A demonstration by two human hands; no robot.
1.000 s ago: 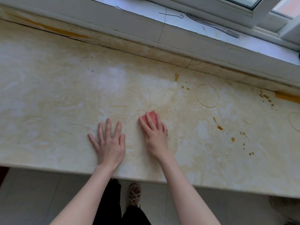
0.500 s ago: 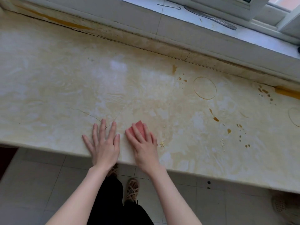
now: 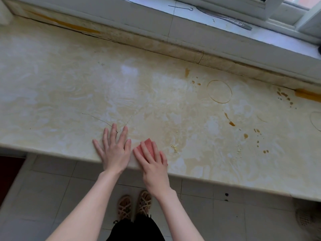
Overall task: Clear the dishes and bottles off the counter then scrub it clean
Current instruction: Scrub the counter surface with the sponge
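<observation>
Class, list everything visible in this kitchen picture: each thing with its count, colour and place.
counter: one, cream marbled, across the frame
sponge: one, pink, near the counter's front edge, partly covered
ring stains: one whole, amber, right of middle; part of another at the right edge
brown spots: many, on the counter's right part
crumbs: one heap, yellow, right of the sponge
window sill: one, white, behind the counter
wire hook: one, grey, on the sill
utensil: one, grey, on the sill, kind unclear
floor tiles: several, pale grey, below the counter
sandals: two, tan, on the floor
left hand: one, flat on the counter, fingers spread
right hand: one, pressing the sponge
</observation>
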